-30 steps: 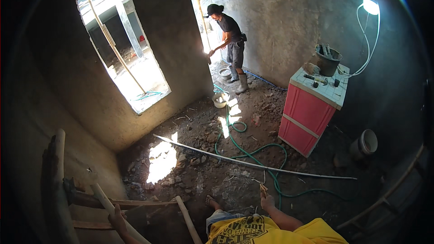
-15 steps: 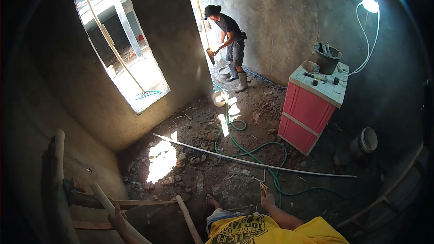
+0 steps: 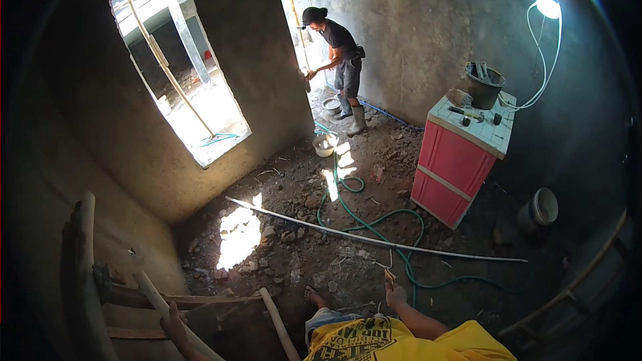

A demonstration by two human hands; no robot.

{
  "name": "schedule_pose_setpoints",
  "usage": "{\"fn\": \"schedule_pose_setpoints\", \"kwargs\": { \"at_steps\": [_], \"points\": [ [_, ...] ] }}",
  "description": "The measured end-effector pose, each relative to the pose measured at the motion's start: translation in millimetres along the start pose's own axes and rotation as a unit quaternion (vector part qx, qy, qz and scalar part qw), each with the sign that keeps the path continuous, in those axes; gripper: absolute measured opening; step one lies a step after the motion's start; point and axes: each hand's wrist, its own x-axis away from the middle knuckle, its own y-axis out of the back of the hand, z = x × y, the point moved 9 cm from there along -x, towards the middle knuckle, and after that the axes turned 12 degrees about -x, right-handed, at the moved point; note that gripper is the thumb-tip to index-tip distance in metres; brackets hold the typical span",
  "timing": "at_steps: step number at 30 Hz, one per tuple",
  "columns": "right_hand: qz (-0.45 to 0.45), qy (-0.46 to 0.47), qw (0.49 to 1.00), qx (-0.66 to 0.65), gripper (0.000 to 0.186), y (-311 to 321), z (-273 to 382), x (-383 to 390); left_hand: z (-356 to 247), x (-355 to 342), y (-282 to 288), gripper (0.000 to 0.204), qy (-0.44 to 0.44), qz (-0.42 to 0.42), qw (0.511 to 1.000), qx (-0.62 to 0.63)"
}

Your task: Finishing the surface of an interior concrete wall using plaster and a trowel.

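Observation:
At the lower left my left hand (image 3: 172, 323) is wrapped round a pale round pole (image 3: 152, 293) that slants up beside wooden bars. Near the bottom centre my right hand (image 3: 396, 296) is closed on a small flat tan piece (image 3: 390, 277); its exact kind is too small to make out. Below that hand, a green hose (image 3: 416, 285) winds over the floor, and a long white pipe (image 3: 428, 252) lies across it.
A person (image 3: 341, 47) in boots bends at the doorway. A pink cabinet (image 3: 447, 167) carries a black bucket (image 3: 483, 87) and tools. A pale bucket (image 3: 539, 210) lies tilted at right. Another pole (image 3: 279, 324) leans near my legs. Rubble (image 3: 287, 234) covers the floor.
The person at the doorway has shifted both hands up and left, to the wall's edge. My own hands have hardly moved.

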Motion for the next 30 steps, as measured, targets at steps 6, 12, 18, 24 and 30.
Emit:
{"fn": "schedule_pose_setpoints", "kwargs": {
  "at_steps": [6,12,18,24,30],
  "points": [
    [-0.002,0.014,1.0,0.022,0.04,1,3,1,4,-2,0,0.032,0.002,0.008,1.0,-0.006],
    [0.004,-0.019,1.0,0.001,0.042,3,7,5,3,0,0,0.033,0.003,-0.001,1.0,-0.001],
    [0.007,-0.027,1.0,0.003,0.043,3,6,6,13,-9,0,0.034,-0.007,-0.001,1.0,-0.008],
    [-0.01,-0.016,1.0,0.018,0.043,3,-2,0,4,-2,-1,0.033,0.007,0.003,1.0,-0.011],
    [-0.03,0.007,0.999,-0.016,0.045,10,19,11,0,0,-2,0.033,0.004,0.004,1.0,-0.006]
  ]
}}
